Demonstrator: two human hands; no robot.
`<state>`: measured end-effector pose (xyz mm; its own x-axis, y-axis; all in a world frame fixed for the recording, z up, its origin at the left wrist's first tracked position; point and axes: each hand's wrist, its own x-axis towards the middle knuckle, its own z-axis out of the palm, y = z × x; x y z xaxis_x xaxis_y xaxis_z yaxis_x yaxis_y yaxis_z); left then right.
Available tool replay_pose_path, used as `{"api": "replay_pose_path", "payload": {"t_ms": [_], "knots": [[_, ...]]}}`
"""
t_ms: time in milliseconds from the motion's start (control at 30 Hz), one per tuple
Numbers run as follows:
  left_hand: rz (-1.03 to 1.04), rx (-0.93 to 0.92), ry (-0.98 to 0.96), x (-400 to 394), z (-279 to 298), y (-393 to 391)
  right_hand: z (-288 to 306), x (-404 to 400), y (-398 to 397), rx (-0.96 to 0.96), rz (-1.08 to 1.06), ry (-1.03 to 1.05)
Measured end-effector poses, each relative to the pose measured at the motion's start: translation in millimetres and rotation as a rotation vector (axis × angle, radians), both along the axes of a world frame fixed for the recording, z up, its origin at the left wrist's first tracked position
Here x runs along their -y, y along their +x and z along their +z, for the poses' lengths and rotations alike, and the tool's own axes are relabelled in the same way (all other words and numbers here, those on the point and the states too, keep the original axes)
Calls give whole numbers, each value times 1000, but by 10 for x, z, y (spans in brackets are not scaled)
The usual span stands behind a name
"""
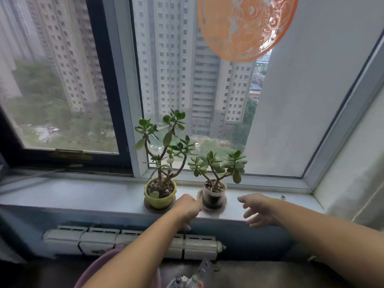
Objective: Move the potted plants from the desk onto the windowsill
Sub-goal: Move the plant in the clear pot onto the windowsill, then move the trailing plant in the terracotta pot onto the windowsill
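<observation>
Neither grip holds anything: the left hand [188,206] hovers with fingers loosely curled just beside the clear plastic pot [214,195], touching or nearly touching the saucer [212,208] under it, and the right hand [258,210] is spread open a little to the pot's other side, apart from it. Both potted jade plants stand upright on the windowsill [83,194], close to the glass: the clear pot, and to its left the green pot [160,195], which seems to have a saucer too.

By my judgement the clear pot is light and thin-walled, so it would flex if squeezed hard; take it low around the wall, or lift it by the saucer with both hands. The jade branches [216,167] are fleshy and snap easily, and the leaves overhang the rim, so keep fingers below them. The taller plant [164,142] looks top-heavy and could tip if knocked.
</observation>
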<state>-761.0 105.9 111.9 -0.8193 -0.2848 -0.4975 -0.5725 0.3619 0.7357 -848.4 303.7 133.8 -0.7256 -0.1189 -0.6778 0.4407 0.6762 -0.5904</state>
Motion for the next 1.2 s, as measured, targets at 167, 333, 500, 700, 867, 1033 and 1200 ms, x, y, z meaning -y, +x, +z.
{"api": "replay_pose_path", "payload": {"t_ms": [167,333,500,700,867,1033,1200], "knots": [[-150,68,-31,111,471,786,650,-109,636,-21,111,16],[-101,-23,-110,238,1029,1562,1280,-35,1336,-75,103,-117],[-64,-113,-190,236,1495,2353,1788,89,2115,-134,99,-256],[-10,-111,-198,193,1645,3303,1986,185,2968,-138,156,-357],[43,-116,-136,246,1522,4091,1898,289,3681,-73,247,-399],[75,-111,-57,556,1474,4646,1674,453,4177,-21,238,-433],[73,-165,39,933,1403,5074,1303,736,4567,16,175,-436]]}}
